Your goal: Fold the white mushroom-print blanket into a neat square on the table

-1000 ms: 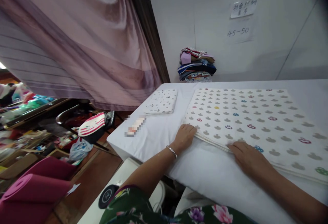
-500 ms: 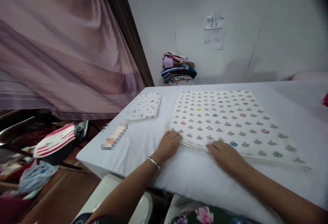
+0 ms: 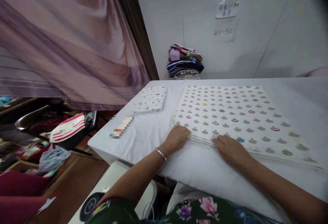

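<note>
A folded white cloth with grey mushroom-like prints and a few coloured ones lies spread over the table. My left hand is at its near left corner, fingers curled over the edge. Further right along the same edge, my right hand also has its fingers bent over the cloth's layers. Both thumbs are mostly hidden. To the left rests a smaller folded white cloth with small dark prints, apart from my hands.
The table has a white cover. A pixelated strip lies near its left edge. Folded fabrics are stacked against the wall behind. At left hang a pink curtain and, below, a cap and a plastic bag.
The view has shifted, so the table and everything on it sit a little further right and higher. Both hands keep their places on the near edge of the cloth.
</note>
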A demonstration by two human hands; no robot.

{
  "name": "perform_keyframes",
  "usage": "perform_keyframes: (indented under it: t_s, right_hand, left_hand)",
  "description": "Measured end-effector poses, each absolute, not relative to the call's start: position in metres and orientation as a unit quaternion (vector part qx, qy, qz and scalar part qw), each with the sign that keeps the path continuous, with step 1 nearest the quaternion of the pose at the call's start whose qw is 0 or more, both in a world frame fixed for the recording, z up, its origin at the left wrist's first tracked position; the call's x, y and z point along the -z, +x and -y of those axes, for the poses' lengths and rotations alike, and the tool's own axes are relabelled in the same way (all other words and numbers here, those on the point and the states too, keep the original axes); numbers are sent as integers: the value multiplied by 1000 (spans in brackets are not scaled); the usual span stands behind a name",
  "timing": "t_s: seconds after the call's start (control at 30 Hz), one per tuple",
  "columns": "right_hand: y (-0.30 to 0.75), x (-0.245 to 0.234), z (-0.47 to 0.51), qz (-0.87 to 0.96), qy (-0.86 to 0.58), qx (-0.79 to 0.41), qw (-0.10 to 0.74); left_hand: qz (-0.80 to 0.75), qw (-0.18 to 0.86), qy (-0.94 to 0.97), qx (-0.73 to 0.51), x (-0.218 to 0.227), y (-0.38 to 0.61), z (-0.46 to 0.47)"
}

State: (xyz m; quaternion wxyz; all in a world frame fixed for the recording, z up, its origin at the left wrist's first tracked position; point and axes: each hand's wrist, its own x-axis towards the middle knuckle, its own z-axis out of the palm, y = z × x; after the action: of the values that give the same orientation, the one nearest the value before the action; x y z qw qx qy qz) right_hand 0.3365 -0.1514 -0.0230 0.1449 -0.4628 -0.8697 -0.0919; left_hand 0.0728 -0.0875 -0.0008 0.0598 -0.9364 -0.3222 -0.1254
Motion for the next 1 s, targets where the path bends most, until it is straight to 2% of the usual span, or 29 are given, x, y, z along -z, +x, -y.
perform_keyframes:
  t_s: [0.17, 0.3, 0.5, 0.7, 0.8, 0.9, 1.0]
  right_hand:
    - [335, 27, 152, 868, -459, 93, 162]
    - [351, 23, 162, 860, -477, 86, 158]
    - [427, 8, 195, 821, -552, 68, 130]
    - [515, 10, 233, 773, -613, 71, 150]
    - [542, 11, 246, 748, -630, 78, 193]
    - [553, 8, 253, 659, -700, -1, 275]
    - [554, 4, 250, 502, -786, -153, 327]
  left_hand:
    - [303, 59, -941, 136, 9, 84, 90]
    - [279, 79, -936, 198, 17, 80, 83]
    - [231, 101, -935, 249, 22, 76, 71]
    - [224, 108, -932, 263, 23, 76, 68]
    - [220, 109, -931, 272, 22, 76, 68]
    - [213, 112, -932, 272, 20, 76, 67]
    - [208, 115, -934, 267, 18, 77, 67]
